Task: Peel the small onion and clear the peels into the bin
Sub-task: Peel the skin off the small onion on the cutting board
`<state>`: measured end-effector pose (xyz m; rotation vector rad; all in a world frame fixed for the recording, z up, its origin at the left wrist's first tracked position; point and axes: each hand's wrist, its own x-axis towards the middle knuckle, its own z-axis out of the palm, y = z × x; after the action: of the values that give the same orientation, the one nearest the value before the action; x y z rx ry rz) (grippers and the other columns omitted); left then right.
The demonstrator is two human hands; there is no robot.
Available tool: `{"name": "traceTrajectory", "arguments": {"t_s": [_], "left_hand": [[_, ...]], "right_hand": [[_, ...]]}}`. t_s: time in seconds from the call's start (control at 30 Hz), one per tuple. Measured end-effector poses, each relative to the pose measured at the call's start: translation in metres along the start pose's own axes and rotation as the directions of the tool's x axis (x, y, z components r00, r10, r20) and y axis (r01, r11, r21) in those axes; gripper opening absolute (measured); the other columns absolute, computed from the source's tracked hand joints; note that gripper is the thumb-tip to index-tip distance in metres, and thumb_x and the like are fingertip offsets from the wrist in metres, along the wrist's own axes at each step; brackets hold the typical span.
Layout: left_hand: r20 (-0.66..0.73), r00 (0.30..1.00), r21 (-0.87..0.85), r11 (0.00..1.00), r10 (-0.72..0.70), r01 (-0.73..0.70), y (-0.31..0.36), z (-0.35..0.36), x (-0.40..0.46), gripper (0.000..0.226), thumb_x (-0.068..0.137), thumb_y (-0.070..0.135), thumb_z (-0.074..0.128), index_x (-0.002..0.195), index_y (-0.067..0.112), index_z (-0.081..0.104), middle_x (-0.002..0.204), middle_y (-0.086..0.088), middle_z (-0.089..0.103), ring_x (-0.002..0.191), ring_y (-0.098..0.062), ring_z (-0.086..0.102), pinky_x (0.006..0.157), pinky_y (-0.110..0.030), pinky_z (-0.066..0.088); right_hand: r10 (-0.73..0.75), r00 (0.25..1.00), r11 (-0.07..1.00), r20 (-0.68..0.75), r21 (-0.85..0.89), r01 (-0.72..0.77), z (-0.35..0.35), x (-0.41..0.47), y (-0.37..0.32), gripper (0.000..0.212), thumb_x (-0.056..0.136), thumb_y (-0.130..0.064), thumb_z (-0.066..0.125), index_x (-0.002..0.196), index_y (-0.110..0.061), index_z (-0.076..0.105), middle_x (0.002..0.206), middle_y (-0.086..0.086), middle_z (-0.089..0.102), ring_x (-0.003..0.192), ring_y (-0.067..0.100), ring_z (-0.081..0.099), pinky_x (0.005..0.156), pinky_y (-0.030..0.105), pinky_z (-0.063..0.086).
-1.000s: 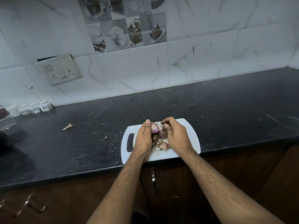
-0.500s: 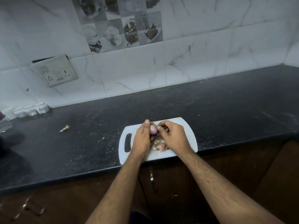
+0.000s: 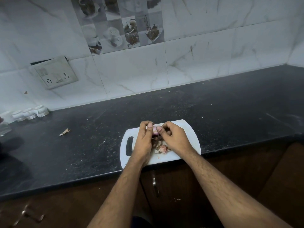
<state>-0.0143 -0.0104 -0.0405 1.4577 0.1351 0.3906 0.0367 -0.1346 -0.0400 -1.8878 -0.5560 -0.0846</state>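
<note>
On the dark desk (image 3: 213, 112), a stray peel (image 3: 65, 132) lies off at nine o'clock from the white cutting board (image 3: 190, 134). Over the board, the left hand (image 3: 144, 140) pinches the small onion (image 3: 155, 131), and the right hand (image 3: 174, 137) nips its other side. It looks light, firm and likely slippery once bare; best held end to end. Its long axis I cannot tell. Loose peels (image 3: 162, 148) sit below at six o'clock.

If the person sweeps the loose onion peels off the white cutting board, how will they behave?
The dry brownish-pink onion peels look thin and curled, so probably very light and easily scattered. One stray peel already lies on the black countertop. They likely crumple, not roll.
</note>
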Motion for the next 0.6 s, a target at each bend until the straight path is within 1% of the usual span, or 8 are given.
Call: {"name": "traceTrajectory", "arguments": {"t_s": [0.07,0.13,0.23,0.3,0.43,0.47,0.53,0.6], "left_hand": [[0.030,0.999,-0.034,0.999,-0.031,0.032,-0.001,-0.001,0.001,0.021,0.108,0.033,0.050,0.112,0.013,0.053,0.081,0.007,0.067,0.075,-0.006,0.066,0.063,-0.020,0.053],[0.063,0.997,-0.079,0.996,-0.041,0.046,0.001,-0.003,0.000,0.026,0.101,0.029,0.060,0.117,0.009,0.054,0.085,0.002,0.069,0.081,-0.010,0.068,0.071,-0.025,0.058],[0.074,0.997,-0.166,0.986,0.001,0.011,0.000,-0.006,0.000,0.018,0.099,0.008,0.064,0.116,0.004,0.058,0.085,-0.006,0.070,0.079,-0.013,0.069,0.076,-0.027,0.061],[0.061,0.998,-0.185,0.983,0.015,-0.003,-0.001,-0.007,0.001,0.014,0.098,0.005,0.065,0.111,0.004,0.061,0.084,-0.008,0.071,0.078,-0.013,0.070,0.077,-0.028,0.061],[0.028,0.999,-0.100,0.994,0.044,-0.041,-0.008,-0.007,0.004,0.019,0.094,0.032,0.072,0.102,0.015,0.067,0.084,-0.004,0.069,0.081,-0.019,0.064,0.082,-0.042,0.055],[0.008,0.999,-0.088,0.995,0.051,-0.050,-0.009,-0.008,0.004,0.021,0.094,0.038,0.070,0.098,0.017,0.066,0.083,-0.001,0.067,0.080,-0.018,0.062,0.082,-0.043,0.054],[-0.033,0.998,-0.084,0.995,0.049,-0.052,-0.010,-0.008,0.006,0.028,0.095,0.049,0.066,0.089,0.022,0.064,0.079,0.003,0.064,0.074,-0.014,0.058,0.076,-0.042,0.052],[-0.035,0.999,-0.071,0.997,0.010,-0.012,-0.008,-0.008,0.005,0.039,0.084,0.063,0.073,0.083,0.026,0.064,0.079,0.002,0.066,0.069,-0.013,0.057,0.064,-0.033,0.047]], "right_hand": [[-0.007,1.000,0.999,0.013,0.044,0.007,-0.002,0.002,0.003,0.017,0.103,-0.034,0.060,0.092,-0.021,0.062,0.072,-0.005,0.069,0.058,-0.002,0.055,0.060,0.019,0.048],[-0.016,1.000,0.995,0.021,0.097,0.014,-0.003,0.003,0.005,0.012,0.103,-0.028,0.060,0.095,-0.020,0.061,0.076,-0.006,0.070,0.062,-0.004,0.058,0.062,0.017,0.048],[0.006,1.000,0.982,0.025,0.189,-0.010,-0.004,0.004,0.011,0.010,0.102,-0.024,0.063,0.092,-0.021,0.063,0.085,-0.004,0.076,0.078,0.007,0.070,0.074,0.027,0.059],[0.038,0.998,0.983,0.041,0.176,-0.045,-0.003,0.004,0.011,0.011,0.103,-0.024,0.060,0.094,-0.020,0.062,0.088,-0.005,0.075,0.086,0.010,0.071,0.077,0.028,0.058],[0.092,0.987,0.992,0.131,0.072,-0.102,-0.004,0.004,0.002,0.019,0.108,-0.030,0.048,0.104,-0.016,0.061,0.094,-0.008,0.071,0.084,0.003,0.065,0.066,0.017,0.047],[0.118,0.982,0.983,0.145,0.123,-0.136,-0.005,0.004,0.001,0.021,0.109,-0.029,0.046,0.104,-0.015,0.061,0.091,-0.008,0.069,0.079,0.003,0.063,0.060,0.015,0.045],[0.194,0.973,0.934,0.122,0.280,-0.221,-0.007,0.004,0.001,0.021,0.109,-0.025,0.044,0.100,-0.016,0.060,0.084,-0.006,0.063,0.073,0.006,0.059,0.049,0.019,0.042],[0.227,0.972,0.907,0.062,0.351,-0.234,-0.008,0.004,0.002,0.018,0.108,-0.024,0.046,0.101,-0.016,0.060,0.086,-0.002,0.064,0.076,0.010,0.061,0.046,0.025,0.043]]}}
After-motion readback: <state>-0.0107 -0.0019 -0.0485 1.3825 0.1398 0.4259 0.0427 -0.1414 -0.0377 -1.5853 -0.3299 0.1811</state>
